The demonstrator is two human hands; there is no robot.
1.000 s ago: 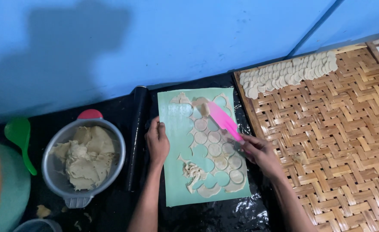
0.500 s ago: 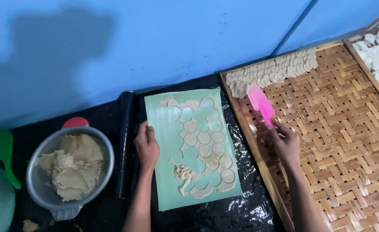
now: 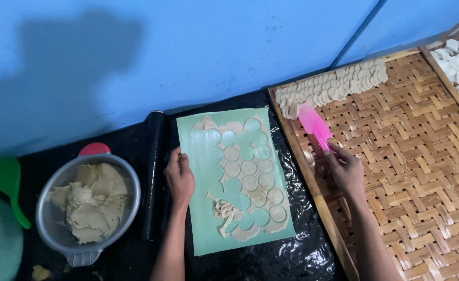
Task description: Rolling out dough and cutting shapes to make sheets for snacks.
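The right hand [image 3: 346, 169] gripped a pink scraper [image 3: 314, 125] over the woven tray [image 3: 417, 156], adding a dough round to the row [image 3: 333, 86]. The left hand [image 3: 179, 174] lay flat, open, on the green mat [image 3: 203, 156]. Next, more rounds [image 3: 250, 182] needed careful lifting.

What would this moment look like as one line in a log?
left hand: flat on green mat | right hand: holds pink spatula at dough rounds | woven tray
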